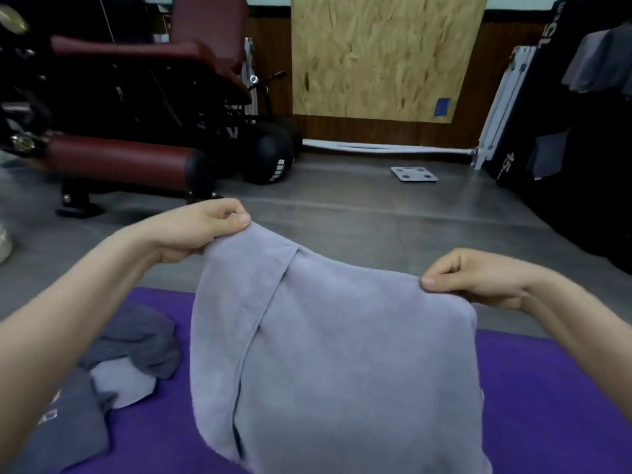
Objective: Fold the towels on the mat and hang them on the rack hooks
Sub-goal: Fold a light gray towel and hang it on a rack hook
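1. A purple mat (547, 405) lies on the floor.
2. A grey towel (342, 354) hangs above it, held up.
3. More towels (136, 347) lie heaped on the mat's left.
4. Left hand (201, 230) and right hand (472, 278) each pinch a top corner.

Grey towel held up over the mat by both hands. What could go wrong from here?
1. The left hand and right hand only pinch the towel at its top edge; a slip could drop it onto the mat.
2. The left hand sits higher, so the fold may come out skewed.
3. It may snag the towel pile.
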